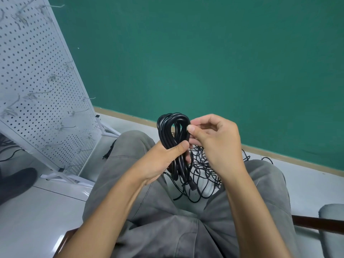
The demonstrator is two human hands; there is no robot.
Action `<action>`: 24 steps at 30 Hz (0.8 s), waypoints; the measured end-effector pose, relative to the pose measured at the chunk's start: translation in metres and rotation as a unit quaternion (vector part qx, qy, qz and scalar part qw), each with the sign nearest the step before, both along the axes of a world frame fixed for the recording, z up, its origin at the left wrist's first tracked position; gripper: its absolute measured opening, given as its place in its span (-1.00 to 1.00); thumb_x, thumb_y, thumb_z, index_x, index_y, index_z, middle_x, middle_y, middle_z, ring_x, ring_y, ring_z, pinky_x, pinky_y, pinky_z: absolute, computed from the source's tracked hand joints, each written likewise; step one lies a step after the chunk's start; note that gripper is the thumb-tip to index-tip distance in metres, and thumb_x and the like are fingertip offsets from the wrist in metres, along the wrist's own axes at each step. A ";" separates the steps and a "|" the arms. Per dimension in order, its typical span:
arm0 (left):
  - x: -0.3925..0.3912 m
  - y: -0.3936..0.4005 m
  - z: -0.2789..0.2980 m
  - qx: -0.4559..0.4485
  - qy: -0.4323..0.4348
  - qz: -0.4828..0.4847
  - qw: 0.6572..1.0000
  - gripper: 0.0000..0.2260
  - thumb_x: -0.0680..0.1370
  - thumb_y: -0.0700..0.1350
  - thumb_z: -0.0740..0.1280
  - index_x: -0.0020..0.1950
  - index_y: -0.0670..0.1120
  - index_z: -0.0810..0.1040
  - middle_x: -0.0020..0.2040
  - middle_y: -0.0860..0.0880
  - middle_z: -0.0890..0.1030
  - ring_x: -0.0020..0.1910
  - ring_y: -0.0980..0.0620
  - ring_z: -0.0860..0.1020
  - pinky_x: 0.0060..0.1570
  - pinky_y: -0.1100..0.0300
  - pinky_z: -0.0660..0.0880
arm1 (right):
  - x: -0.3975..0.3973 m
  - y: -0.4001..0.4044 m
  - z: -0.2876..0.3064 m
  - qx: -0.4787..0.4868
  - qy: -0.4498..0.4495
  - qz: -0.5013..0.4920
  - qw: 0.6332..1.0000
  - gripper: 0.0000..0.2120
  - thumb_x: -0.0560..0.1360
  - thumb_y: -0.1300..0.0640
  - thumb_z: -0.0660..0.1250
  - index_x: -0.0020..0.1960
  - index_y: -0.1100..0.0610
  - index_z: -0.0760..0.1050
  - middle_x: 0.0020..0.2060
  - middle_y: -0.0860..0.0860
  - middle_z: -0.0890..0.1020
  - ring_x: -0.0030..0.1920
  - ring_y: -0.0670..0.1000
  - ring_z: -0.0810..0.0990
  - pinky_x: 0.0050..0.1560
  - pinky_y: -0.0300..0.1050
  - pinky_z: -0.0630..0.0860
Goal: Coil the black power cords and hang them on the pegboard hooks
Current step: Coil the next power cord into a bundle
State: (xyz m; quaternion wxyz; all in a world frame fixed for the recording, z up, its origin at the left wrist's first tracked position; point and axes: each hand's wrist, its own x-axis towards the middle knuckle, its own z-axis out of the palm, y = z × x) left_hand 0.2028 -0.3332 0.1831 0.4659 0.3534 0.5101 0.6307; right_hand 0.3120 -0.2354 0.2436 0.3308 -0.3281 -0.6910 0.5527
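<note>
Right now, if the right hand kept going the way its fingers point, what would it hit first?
The right hand points left, and its fingers already pinch the coiled cord. Going on, it would likely meet the left hand's thumb holding that coil, though depth is unclear.

Seated person: bare forearms (111, 205), no sleeves visible; loose grey trousers (167, 229) with stitched seams, creased toward 6 o'clock.

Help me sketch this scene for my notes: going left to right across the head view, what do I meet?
Dark shoe → white pegboard → left hand gripping the coiled black cord → right hand pinching the coil's top → grey cushion at the right edge.
</note>
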 end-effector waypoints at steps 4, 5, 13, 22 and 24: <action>0.003 0.002 0.002 0.000 -0.008 0.045 0.999 -0.78 0.62 0.03 0.35 -0.20 0.11 0.67 -0.36 0.00 0.47 -0.28 -0.01 0.46 -0.17 0.13 0.47 | -0.006 0.005 -0.015 0.003 0.004 -0.021 1.000 -0.92 0.48 0.20 0.55 -0.12 0.12 0.65 -0.27 0.01 0.70 -0.25 0.02 0.70 -0.13 -0.10 0.67; 0.003 0.003 0.002 0.006 -0.017 0.064 0.998 -0.75 0.62 0.03 0.33 -0.26 0.08 0.63 -0.37 0.00 0.46 -0.30 -0.01 0.46 -0.17 0.15 0.46 | -0.006 0.004 -0.019 0.004 0.001 -0.022 1.000 -0.90 0.49 0.16 0.54 -0.09 0.14 0.64 -0.26 0.02 0.71 -0.26 0.01 0.69 -0.12 -0.09 0.67; -0.016 0.005 0.013 0.036 -0.184 0.181 0.965 -0.71 0.66 0.05 0.29 -0.18 -0.08 0.41 -0.34 0.00 0.42 -0.33 0.03 0.47 -0.15 0.13 0.55 | 0.000 -0.003 -0.065 0.053 -0.101 0.155 0.981 -0.73 0.71 0.03 0.19 0.03 0.13 0.61 -0.12 0.05 0.65 -0.06 0.05 0.60 0.07 -0.01 0.51; -0.038 0.028 0.013 0.018 -0.183 0.274 0.944 -0.70 0.68 0.04 0.32 -0.19 -0.07 0.41 -0.37 0.01 0.40 -0.39 0.03 0.39 -0.19 0.14 0.49 | 0.020 0.040 -0.082 0.273 -0.355 0.241 0.861 -0.76 0.68 0.12 0.26 -0.15 0.13 0.50 -0.21 -0.04 0.62 -0.22 -0.19 0.52 -0.14 -0.22 0.37; -0.045 0.048 0.013 0.016 -0.201 0.288 0.936 -0.69 0.67 0.04 0.34 -0.21 -0.07 0.42 -0.38 0.00 0.43 -0.40 0.02 0.40 -0.24 0.14 0.47 | 0.028 0.052 -0.072 0.233 -0.326 0.257 0.879 -0.70 0.69 0.05 0.24 -0.22 -0.08 0.49 -0.27 -0.09 0.64 -0.24 -0.15 0.54 -0.11 -0.19 0.45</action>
